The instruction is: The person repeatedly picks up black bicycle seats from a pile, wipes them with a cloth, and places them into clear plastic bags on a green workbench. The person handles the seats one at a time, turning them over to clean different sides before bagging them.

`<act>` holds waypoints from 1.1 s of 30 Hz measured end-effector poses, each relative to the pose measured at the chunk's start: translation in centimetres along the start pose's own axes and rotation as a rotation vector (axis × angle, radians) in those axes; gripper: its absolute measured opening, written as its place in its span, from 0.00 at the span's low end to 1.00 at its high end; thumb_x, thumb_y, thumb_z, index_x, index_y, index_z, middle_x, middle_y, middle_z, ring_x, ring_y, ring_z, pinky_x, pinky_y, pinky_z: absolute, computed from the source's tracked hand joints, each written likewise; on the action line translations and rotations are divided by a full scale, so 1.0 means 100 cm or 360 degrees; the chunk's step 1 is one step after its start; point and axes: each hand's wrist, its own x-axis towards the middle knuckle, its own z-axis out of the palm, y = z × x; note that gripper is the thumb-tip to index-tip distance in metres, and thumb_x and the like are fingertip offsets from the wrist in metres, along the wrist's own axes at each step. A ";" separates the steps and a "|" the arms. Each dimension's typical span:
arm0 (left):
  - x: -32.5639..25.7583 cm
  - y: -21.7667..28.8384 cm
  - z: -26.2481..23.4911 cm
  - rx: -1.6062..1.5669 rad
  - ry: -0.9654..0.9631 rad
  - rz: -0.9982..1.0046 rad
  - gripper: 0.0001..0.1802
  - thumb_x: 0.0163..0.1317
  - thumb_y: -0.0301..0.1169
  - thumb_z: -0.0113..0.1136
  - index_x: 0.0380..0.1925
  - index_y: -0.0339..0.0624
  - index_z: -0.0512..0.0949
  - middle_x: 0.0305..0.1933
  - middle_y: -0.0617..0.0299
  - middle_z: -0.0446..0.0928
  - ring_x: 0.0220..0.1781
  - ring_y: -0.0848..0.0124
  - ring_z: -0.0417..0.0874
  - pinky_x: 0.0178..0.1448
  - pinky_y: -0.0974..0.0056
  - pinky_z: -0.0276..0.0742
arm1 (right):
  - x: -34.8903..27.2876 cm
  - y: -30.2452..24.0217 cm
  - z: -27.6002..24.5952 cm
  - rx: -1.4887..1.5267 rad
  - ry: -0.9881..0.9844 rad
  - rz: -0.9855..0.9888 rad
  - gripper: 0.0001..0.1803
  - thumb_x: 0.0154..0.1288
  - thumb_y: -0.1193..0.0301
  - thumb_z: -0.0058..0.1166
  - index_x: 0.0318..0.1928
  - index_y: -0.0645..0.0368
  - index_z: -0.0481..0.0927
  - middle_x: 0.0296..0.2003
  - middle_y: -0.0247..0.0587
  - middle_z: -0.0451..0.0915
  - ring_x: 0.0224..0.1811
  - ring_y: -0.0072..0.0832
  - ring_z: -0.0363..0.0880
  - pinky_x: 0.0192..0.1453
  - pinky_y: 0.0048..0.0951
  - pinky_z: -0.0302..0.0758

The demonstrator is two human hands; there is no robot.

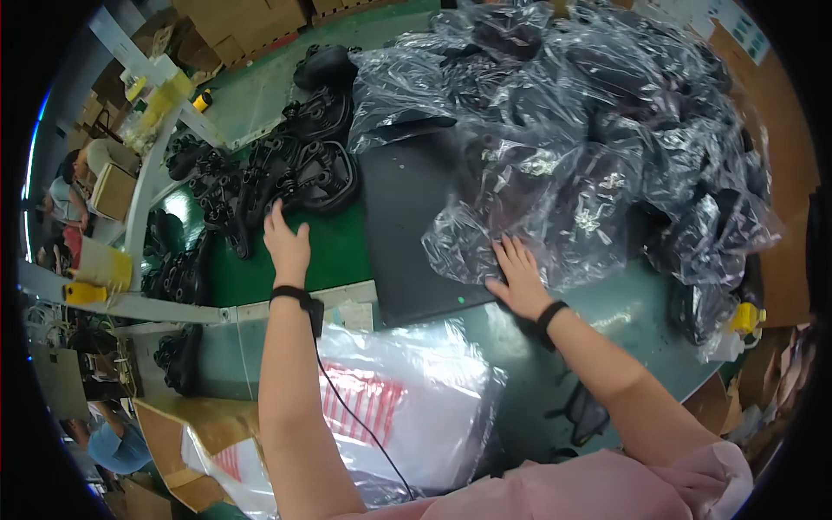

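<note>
My left hand (287, 248) is stretched forward over the green work surface, fingers apart and holding nothing. Just beyond its fingertips lies a black moulded plastic part (322, 178), at the near side of a pile of similar parts. My right hand (523, 284) rests with spread fingers on the near edge of a clear plastic bag (555, 204) with something dark inside. Under that bag's left side is a flat dark grey pad (403, 234). Both wrists wear black bands, and a cable runs from the left one.
Bagged dark parts (607, 78) are heaped across the back and right. Flat clear bags with red print (407, 399) lie nearest me, beside an open cardboard box (169, 433). A white metal frame (147, 182) stands at the left. Other people (117, 442) are visible farther left.
</note>
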 end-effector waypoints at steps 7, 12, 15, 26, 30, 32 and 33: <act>0.104 0.015 0.029 0.0824 -0.0468 0.0409 0.35 0.44 0.33 0.69 0.56 0.52 0.69 0.57 0.57 0.69 0.59 0.55 0.70 0.65 0.47 0.64 | 0.003 -0.019 -0.007 -0.0259 -0.0150 0.0048 0.46 0.59 0.48 0.53 0.70 0.57 0.50 0.70 0.53 0.47 0.73 0.50 0.41 0.73 0.50 0.42; 0.077 0.004 0.001 0.0684 -0.0377 0.0517 0.25 0.44 0.33 0.61 0.45 0.37 0.72 0.50 0.47 0.71 0.52 0.48 0.72 0.55 0.51 0.70 | 0.006 -0.019 -0.002 -0.0165 -0.0154 0.0031 0.48 0.58 0.46 0.53 0.70 0.56 0.49 0.71 0.53 0.45 0.74 0.52 0.40 0.73 0.52 0.42; 0.030 0.044 -0.042 0.0407 -0.0446 0.0108 0.20 0.46 0.38 0.61 0.36 0.35 0.73 0.33 0.45 0.75 0.41 0.47 0.74 0.47 0.49 0.69 | -0.002 -0.008 -0.003 -0.0050 -0.0067 0.0069 0.48 0.58 0.49 0.55 0.70 0.56 0.48 0.71 0.52 0.44 0.74 0.50 0.38 0.74 0.49 0.41; -0.256 0.164 -0.182 -0.1910 -0.0316 -0.0778 0.24 0.59 0.35 0.53 0.51 0.29 0.70 0.47 0.48 0.76 0.43 0.60 0.82 0.43 0.61 0.81 | -0.157 -0.198 -0.051 0.1411 -0.0119 -0.0293 0.55 0.47 0.68 0.67 0.71 0.59 0.44 0.68 0.51 0.53 0.68 0.46 0.55 0.72 0.40 0.52; -0.317 0.234 -0.206 -0.1882 -0.0407 -0.0719 0.24 0.55 0.24 0.55 0.53 0.34 0.67 0.45 0.53 0.74 0.47 0.64 0.76 0.49 0.66 0.74 | -0.187 -0.155 -0.077 0.1702 -0.0088 -0.0202 0.40 0.50 0.77 0.60 0.65 0.61 0.59 0.59 0.47 0.70 0.61 0.34 0.68 0.66 0.34 0.65; -0.331 0.250 -0.231 -0.1894 -0.0699 -0.0195 0.29 0.55 0.19 0.55 0.59 0.36 0.62 0.50 0.54 0.70 0.47 0.68 0.75 0.53 0.66 0.72 | -0.202 -0.138 -0.111 0.2004 -0.0212 -0.0184 0.38 0.50 0.80 0.57 0.64 0.62 0.61 0.52 0.46 0.75 0.54 0.31 0.74 0.59 0.32 0.71; -0.337 0.263 -0.246 -0.1934 -0.0680 -0.0162 0.27 0.57 0.19 0.55 0.59 0.35 0.64 0.52 0.54 0.70 0.45 0.68 0.77 0.52 0.67 0.73 | -0.206 -0.138 -0.122 0.2347 -0.0349 -0.0124 0.37 0.49 0.81 0.57 0.63 0.63 0.62 0.49 0.47 0.76 0.49 0.32 0.77 0.54 0.32 0.75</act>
